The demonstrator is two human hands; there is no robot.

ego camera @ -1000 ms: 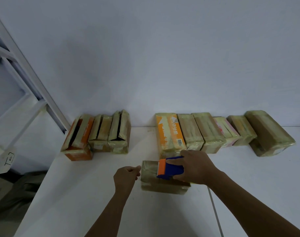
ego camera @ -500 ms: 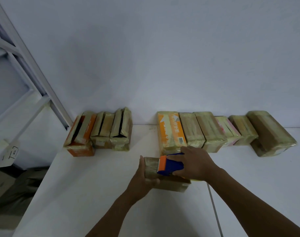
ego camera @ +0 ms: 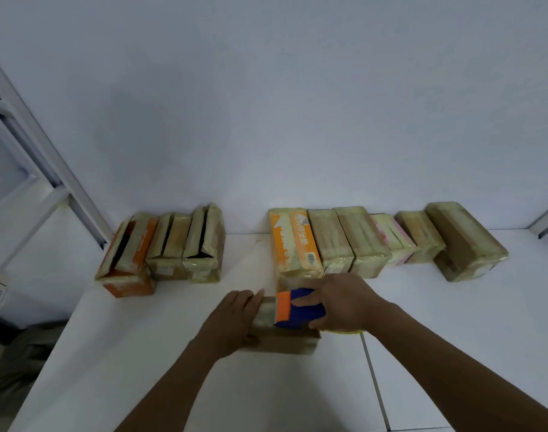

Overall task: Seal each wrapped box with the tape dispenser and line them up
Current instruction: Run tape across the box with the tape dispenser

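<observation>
A brown wrapped box [ego camera: 285, 342] lies on the white table [ego camera: 141, 369] just in front of me. My right hand [ego camera: 344, 302] grips a blue and orange tape dispenser [ego camera: 297, 308] pressed on the box's top. My left hand [ego camera: 232, 319] rests over the box's left end, fingers laid flat on it. Behind, along the wall, stands a row of several taped boxes [ego camera: 375, 241], the nearest one orange [ego camera: 294, 241]. Three boxes with open top flaps [ego camera: 169, 244] stand at the back left.
A white metal frame [ego camera: 48, 182] slants up at the left beyond the table's edge. A seam [ego camera: 375, 385] runs through the tabletop to the right of the box. A yellowish tape strip [ego camera: 344, 331] shows under my right wrist.
My left hand moved from beside the box onto its left end and now lies flat over it. The right hand with the dispenser stayed on the box top.
</observation>
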